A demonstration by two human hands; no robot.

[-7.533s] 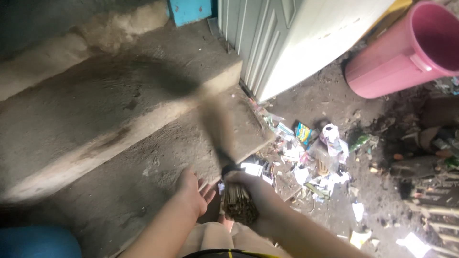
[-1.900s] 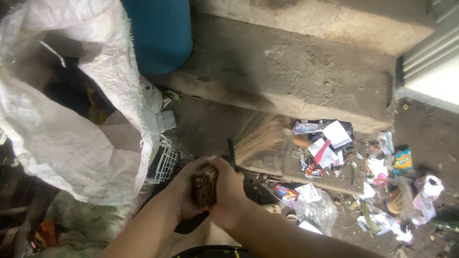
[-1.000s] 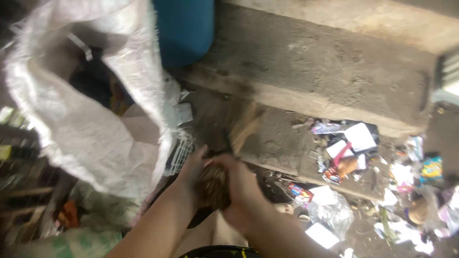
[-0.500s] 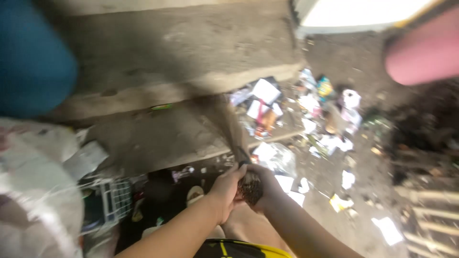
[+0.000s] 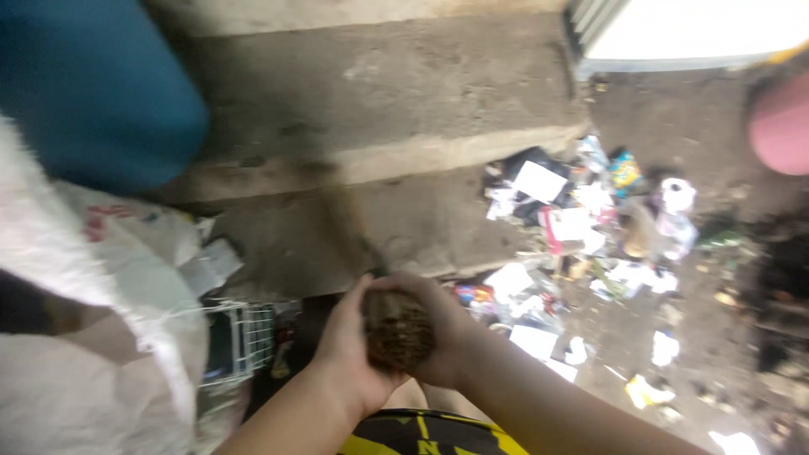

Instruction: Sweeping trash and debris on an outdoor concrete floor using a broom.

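Both hands wrap the thick brown bound end of a stick broom low in the middle of the view. My left hand grips its left side and my right hand closes over its top and right side. The broom's bristles stretch away over the concrete ledge as a faint blur. A pile of litter, made of paper scraps, wrappers and plastic bits, lies on the dirty ground to the right of the broom.
A large white woven sack fills the left edge, with a blue barrel behind it. A white wire basket lies beside the sack. Concrete steps run across the top. A pink bucket and a white panel stand at the upper right.
The view swung from the open sack on the left toward the litter on the right. The broom moved across the ledge, and both hands stayed on its end.
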